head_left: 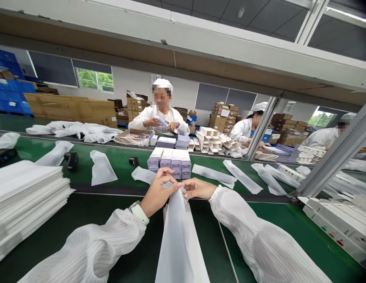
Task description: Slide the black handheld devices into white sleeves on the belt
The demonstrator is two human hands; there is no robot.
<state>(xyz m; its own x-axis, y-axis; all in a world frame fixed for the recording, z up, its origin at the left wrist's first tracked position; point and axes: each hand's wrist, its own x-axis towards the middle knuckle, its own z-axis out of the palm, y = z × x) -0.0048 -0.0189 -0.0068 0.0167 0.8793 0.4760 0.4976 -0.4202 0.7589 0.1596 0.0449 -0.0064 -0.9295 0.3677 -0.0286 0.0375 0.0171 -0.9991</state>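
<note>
My left hand (159,190) and my right hand (199,188) meet in front of me, fingertips pinched on the top end of a long, whitish translucent sleeve (175,239). The sleeve hangs down toward me, and a white strip lies along its right side; whether that strip is inside it I cannot tell. Just beyond my fingers, small purple-and-white boxes (171,160) stand stacked in a block on the green conveyor belt. A flat translucent sleeve (214,174) lies to the right of the boxes.
At left rises a stack of white sheets (26,204). White cartons (339,224) lie at right beside a slanted metal post (333,149). More sleeves (102,168) and black devices (71,161) rest on the belt. A co-worker (161,114) sits opposite, and an overhead shelf (171,23) spans the view.
</note>
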